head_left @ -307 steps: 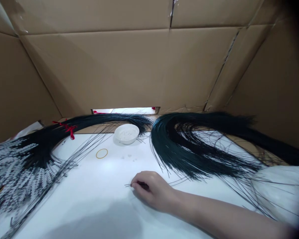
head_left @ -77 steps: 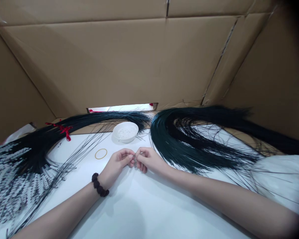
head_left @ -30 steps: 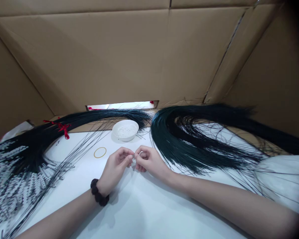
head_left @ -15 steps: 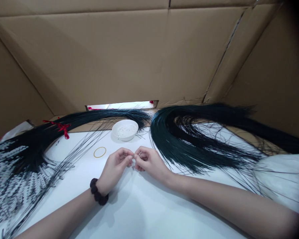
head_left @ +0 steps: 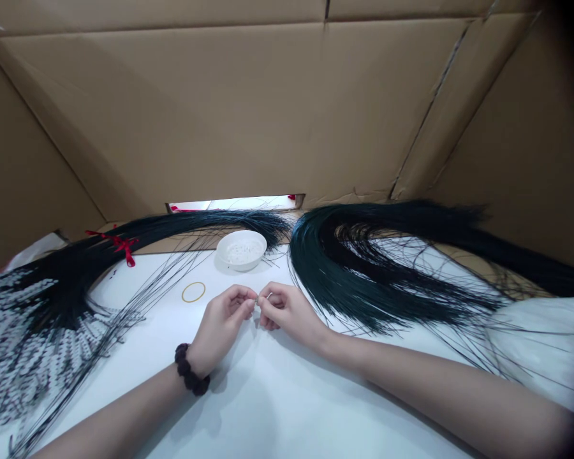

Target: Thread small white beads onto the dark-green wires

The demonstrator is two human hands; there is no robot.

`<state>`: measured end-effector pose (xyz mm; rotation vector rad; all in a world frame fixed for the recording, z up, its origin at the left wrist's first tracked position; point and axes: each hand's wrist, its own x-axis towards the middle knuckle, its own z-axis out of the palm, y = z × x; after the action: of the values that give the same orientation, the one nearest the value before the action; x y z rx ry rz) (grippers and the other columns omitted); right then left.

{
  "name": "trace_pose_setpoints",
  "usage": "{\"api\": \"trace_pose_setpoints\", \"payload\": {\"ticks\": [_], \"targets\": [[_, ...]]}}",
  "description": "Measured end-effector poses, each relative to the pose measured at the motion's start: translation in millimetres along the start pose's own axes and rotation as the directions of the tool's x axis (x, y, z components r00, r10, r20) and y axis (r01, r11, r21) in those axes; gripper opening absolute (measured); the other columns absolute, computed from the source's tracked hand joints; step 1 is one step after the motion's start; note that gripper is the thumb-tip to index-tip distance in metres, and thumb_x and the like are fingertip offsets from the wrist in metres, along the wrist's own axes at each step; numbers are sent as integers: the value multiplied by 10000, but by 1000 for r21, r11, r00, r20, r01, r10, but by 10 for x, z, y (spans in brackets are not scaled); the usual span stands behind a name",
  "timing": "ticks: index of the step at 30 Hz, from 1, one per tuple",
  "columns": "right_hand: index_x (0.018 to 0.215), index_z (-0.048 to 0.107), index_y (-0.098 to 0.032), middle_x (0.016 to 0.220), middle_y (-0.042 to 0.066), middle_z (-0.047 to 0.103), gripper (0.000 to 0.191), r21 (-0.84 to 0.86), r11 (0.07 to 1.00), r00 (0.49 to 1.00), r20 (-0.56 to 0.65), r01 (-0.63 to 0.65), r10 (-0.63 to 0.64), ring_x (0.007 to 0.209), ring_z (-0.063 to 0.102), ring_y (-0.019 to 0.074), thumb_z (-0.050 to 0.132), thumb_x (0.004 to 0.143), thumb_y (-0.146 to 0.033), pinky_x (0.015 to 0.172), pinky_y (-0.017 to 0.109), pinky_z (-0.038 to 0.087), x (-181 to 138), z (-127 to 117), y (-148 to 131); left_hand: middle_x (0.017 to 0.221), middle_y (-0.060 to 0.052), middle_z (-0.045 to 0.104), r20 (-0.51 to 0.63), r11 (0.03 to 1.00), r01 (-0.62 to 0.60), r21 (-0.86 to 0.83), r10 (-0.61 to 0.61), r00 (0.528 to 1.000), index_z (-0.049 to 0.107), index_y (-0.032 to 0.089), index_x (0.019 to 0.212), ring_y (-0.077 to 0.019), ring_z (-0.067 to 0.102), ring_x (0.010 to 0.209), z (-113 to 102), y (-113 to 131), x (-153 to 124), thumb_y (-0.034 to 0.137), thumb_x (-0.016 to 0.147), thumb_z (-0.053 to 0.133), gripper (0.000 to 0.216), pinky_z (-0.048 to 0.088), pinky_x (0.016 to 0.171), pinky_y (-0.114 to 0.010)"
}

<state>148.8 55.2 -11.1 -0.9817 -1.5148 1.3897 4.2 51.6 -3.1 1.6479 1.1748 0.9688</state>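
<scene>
My left hand (head_left: 229, 315) and my right hand (head_left: 287, 312) meet fingertip to fingertip over the white table, both closed in a pinch. Between them sits a tiny dark piece, too small to name. A dark beaded bracelet (head_left: 190, 371) circles my left wrist. Just beyond the fingers stands a shallow white bowl (head_left: 242, 258) holding many small pale bits. To the left of the bowl lies a thin yellow ring like a rubber band (head_left: 194, 292). Right of my hands a thick bundle of dark green-black strands (head_left: 325, 280) curves round, its cut ends spreading on the table.
At left, another dark bundle (head_left: 172, 222) is tied with red ribbon (head_left: 122, 243); its ends carry white-and-dark pieces (head_left: 14, 357). Loose strands cross the table. Cardboard walls (head_left: 220, 115) surround the table, with a slot (head_left: 239, 203) at the back. A white plastic bag (head_left: 545, 344) lies at right.
The view has shifted very slightly. Both hands keep the same pinch at the same place, and nothing else has visibly moved.
</scene>
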Motion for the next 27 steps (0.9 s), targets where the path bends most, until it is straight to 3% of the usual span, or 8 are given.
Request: {"api": "trace_pose_setpoints", "payload": {"ticks": [11,21,27], "targets": [[670,499,-136,524,-2,545,182,34,999,1000,6,-25,25,444,478,66,474,750,-298,466,184,387,11,-20,5,700,-23,588,15,995,53,-84,-52,999,555,136,804,-130,535,630,-28,2,42,263,750,518,143,431,619,-257],[667,494,-136,501,-5,551,181,67,996,998,13,-63,63,399,459,60,486,735,-304,397,162,338,22,-28,33,789,-43,601,-15,985,-78,154,81,997,551,161,785,-166,556,754,-29,52,0,257,771,471,125,423,678,-259],[671,492,-137,510,-3,544,175,35,998,999,15,-52,51,410,451,60,471,748,-292,420,167,351,2,-26,10,789,-46,591,34,983,-79,167,75,997,535,160,805,-163,561,750,-31,65,-6,228,783,448,113,429,684,-261]]}}
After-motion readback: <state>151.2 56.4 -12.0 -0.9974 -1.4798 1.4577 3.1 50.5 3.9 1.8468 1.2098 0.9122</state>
